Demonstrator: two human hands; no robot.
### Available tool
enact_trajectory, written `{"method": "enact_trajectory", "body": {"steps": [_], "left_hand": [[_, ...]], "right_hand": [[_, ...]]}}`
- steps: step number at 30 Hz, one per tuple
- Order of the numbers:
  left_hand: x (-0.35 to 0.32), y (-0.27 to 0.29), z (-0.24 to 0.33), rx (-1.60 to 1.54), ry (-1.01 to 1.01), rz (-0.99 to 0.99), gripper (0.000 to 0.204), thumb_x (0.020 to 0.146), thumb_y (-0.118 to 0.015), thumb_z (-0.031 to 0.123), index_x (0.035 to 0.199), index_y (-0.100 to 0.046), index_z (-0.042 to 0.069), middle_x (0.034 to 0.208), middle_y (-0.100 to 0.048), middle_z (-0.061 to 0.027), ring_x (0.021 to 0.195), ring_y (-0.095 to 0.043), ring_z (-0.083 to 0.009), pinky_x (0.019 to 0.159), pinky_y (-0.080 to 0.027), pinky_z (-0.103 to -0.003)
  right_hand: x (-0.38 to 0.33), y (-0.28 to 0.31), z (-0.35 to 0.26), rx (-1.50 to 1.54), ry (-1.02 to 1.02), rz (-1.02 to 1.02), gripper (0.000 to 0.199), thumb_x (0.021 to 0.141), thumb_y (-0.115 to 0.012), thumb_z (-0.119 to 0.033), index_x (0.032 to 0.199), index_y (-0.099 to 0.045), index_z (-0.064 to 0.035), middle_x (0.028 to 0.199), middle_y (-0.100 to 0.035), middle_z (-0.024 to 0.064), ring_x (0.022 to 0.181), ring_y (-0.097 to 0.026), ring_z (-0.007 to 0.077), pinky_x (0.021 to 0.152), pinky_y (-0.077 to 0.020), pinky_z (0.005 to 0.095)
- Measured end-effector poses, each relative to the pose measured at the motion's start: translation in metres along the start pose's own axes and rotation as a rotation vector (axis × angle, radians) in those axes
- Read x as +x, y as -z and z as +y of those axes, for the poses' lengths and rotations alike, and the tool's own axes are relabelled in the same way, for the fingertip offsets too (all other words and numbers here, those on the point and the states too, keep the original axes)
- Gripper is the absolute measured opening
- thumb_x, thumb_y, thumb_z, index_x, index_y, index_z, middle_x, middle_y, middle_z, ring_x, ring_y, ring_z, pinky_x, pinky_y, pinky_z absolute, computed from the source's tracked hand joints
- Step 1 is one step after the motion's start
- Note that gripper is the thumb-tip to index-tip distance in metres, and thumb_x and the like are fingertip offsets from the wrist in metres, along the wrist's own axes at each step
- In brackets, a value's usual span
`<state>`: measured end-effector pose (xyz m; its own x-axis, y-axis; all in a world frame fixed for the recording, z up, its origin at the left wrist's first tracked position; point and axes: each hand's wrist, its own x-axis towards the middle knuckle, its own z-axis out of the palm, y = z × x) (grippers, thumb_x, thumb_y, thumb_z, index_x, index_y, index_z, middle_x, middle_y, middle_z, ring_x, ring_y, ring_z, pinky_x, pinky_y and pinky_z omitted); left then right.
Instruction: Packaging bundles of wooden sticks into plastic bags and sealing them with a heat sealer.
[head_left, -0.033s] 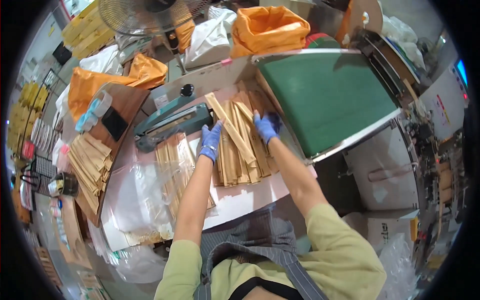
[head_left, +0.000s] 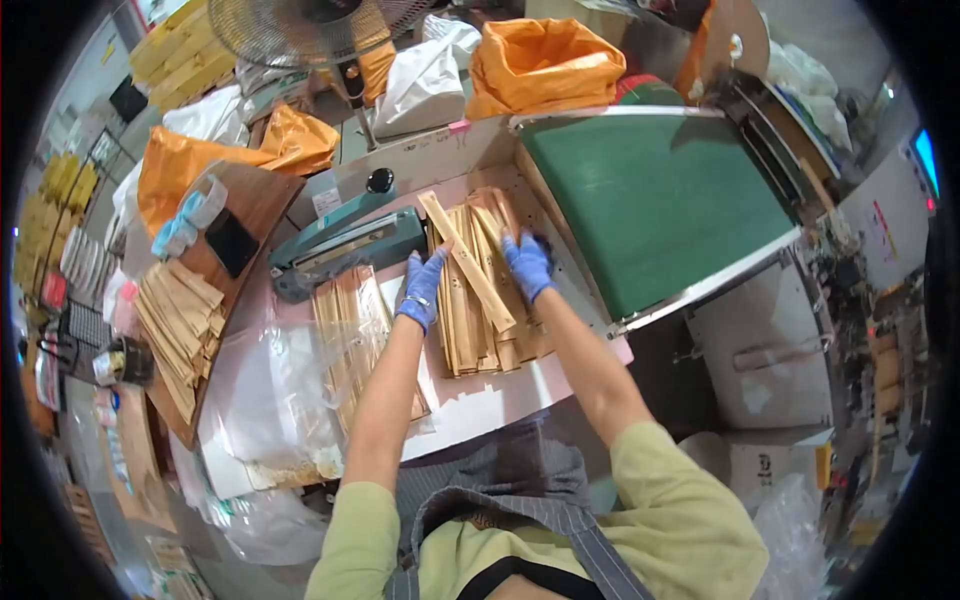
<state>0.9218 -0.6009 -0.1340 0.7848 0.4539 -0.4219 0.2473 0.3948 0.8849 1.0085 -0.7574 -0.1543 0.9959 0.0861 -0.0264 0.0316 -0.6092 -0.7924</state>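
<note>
Loose long, narrow brown paper sleeves (head_left: 462, 325) lie in a bundle on the pale worktop, pointing away from me. One sleeve (head_left: 466, 264) slants across the top. At the bundle's left side is my left hand (head_left: 424, 285), in a blue glove, its thumb by the slanting sleeve and its fingers apart. My right hand (head_left: 528, 265), also gloved in blue, rests against the right side with fingers spread. Its fingertips overlap a dark round object, mostly hidden. Left of the bundle sits a teal bag sealer (head_left: 350, 250) with a black knob.
More brown sleeves (head_left: 350, 310) lie under clear plastic bags (head_left: 265, 390) left of my left forearm. A green conveyor belt (head_left: 650, 200) borders the worktop on the right. A wooden side board (head_left: 270, 200) carries a phone (head_left: 231, 243), tape rolls and another sleeve stack (head_left: 178, 320). A fan stands behind.
My right hand, blurred before, has shifted slightly left against the bundle and now shows sharply. The left hand stays by the bundle's left side. The whole view has shifted a little.
</note>
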Motion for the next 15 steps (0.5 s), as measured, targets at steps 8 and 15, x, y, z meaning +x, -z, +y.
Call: {"method": "enact_trajectory", "body": {"steps": [8, 15], "left_hand": [[-0.081, 0.058, 0.007, -0.063, -0.076, -0.327, 0.081, 0.055, -0.082, 0.025, 0.122, -0.038, 0.007, 0.103, -0.056, -0.0048, 0.094, -0.054, -0.0168, 0.081, -0.046, -0.03], [-0.125, 0.078, 0.076, 0.187, -0.671, -0.647, 0.121, 0.04, -0.089, 0.029, 0.135, -0.016, 0.007, 0.128, -0.038, -0.0072, 0.115, -0.04, -0.0192, 0.096, -0.034, -0.033]], "right_hand": [[-0.106, -0.002, -0.056, 1.169, -0.229, -0.812, 0.054, 0.073, -0.067, -0.024, 0.117, -0.043, -0.0023, 0.098, -0.058, 0.0083, 0.084, -0.058, 0.0163, 0.077, -0.048, 0.0293], [-0.124, 0.064, -0.129, 0.837, 0.598, -0.669, 0.106, 0.049, -0.084, -0.018, 0.133, -0.02, -0.0079, 0.129, -0.037, 0.0088, 0.117, -0.038, 0.0193, 0.095, -0.0342, 0.0326]]}}
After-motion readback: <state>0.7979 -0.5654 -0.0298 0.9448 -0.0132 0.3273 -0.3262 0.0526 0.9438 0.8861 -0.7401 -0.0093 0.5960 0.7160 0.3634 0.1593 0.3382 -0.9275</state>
